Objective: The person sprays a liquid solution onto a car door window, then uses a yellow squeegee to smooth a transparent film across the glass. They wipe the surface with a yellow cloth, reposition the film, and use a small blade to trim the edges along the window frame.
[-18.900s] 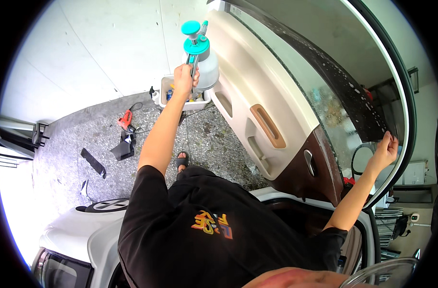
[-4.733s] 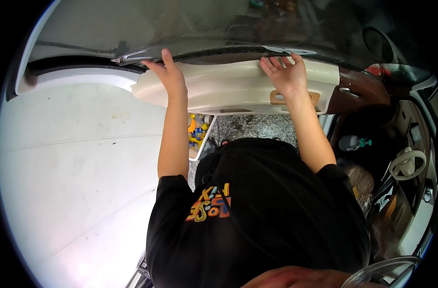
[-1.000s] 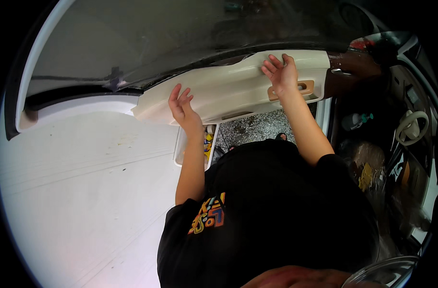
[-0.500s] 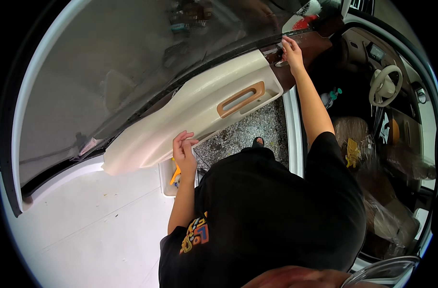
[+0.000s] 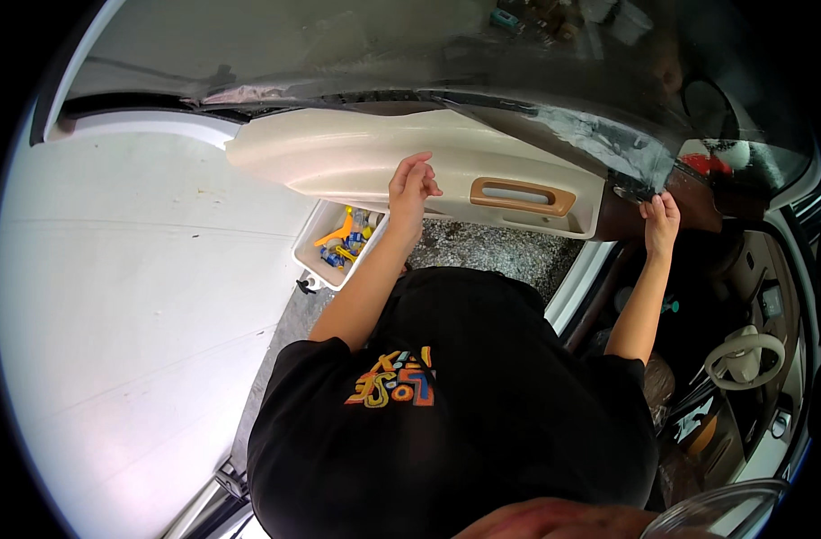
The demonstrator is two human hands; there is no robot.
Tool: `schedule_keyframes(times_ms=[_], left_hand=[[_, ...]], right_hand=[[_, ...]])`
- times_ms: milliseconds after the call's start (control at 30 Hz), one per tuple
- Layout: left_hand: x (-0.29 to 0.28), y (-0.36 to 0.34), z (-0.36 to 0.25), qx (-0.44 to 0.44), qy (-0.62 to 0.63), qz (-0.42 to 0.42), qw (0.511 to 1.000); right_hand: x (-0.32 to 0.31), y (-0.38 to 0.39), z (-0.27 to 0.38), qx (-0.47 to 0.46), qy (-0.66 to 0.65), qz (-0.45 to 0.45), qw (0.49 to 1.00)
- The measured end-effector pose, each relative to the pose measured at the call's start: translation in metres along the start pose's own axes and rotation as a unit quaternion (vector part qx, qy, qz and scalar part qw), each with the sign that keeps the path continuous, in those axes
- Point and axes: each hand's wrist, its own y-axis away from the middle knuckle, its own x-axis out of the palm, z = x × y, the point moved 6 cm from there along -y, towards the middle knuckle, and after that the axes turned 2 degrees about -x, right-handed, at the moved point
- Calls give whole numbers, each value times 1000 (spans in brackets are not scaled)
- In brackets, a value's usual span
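Observation:
The car door's window (image 5: 320,54) has dark tint, and its door panel (image 5: 338,144) is cream with a tan pull handle (image 5: 523,196). My right hand (image 5: 662,220) pinches the lower corner of a dark window film (image 5: 554,139), close to the brown end of the door. That film's edge stands away from the glass, baring a whitish wet-looking patch (image 5: 608,139). Loosely curled, my left hand (image 5: 412,193) hovers in front of the door panel, left of the pull handle, its fingers a little apart and nothing visible in them.
A white bin (image 5: 325,260) with yellow and blue tools stands below the panel at left. A white surface (image 5: 132,269) stretches along the left. Speckled floor (image 5: 491,256) shows under the door. At right is the car's interior with a steering wheel (image 5: 745,359).
The view has turned, shifting the door panel and my hands rightward. A film edge now stands off the glass, leading to my right hand, and a whitish patch shows. The bin is more visible.

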Motion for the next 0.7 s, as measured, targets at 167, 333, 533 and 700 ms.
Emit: schedule_keyframes(times_ms=[167, 333, 533, 700], left_hand=[[2, -4, -2, -19, 105, -29, 994], [22, -13, -7, -94, 245, 4, 965], [15, -24, 6, -92, 373, -31, 923], [10, -27, 7, -82, 454, -22, 887]], right_hand=[[9, 11, 12, -25, -89, 46, 995], [2, 27, 25, -47, -92, 10, 995], [5, 31, 21, -37, -89, 11, 995], [6, 35, 21, -17, -127, 45, 991]])
